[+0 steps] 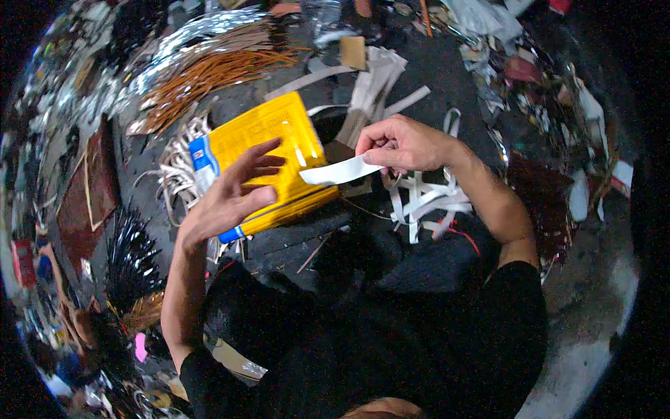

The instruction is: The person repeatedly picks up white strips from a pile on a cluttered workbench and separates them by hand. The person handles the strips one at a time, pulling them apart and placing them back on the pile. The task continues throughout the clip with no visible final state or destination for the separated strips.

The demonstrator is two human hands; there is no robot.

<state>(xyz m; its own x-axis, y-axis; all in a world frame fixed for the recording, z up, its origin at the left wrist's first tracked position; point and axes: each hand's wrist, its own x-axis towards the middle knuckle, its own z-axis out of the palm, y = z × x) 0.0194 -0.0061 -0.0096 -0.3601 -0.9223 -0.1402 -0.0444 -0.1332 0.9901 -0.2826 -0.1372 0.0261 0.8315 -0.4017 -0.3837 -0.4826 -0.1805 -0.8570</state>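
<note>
Thumb and fingers of my right hand (408, 144) pinch one end of a short white strip (336, 173). Its free end points left, over a yellow package (262, 129) with blue edges. My left hand (227, 197) hovers above the left part of that package, fingers spread and holding nothing. A tangle of white strips (422, 199) lies just below my right hand. Beyond the package is a bundle of flat pale strips (370, 91). More thin pale strips (183, 157) stick out from the package's left side.
A fan of orange-brown strips (209, 80) and shiny silver strips (209, 31) lies at the far left. Black bristle-like strips (132, 244) and a dark red-brown sheet (87, 188) sit to the left. Mixed scraps (488, 59) cover the ground at the far right.
</note>
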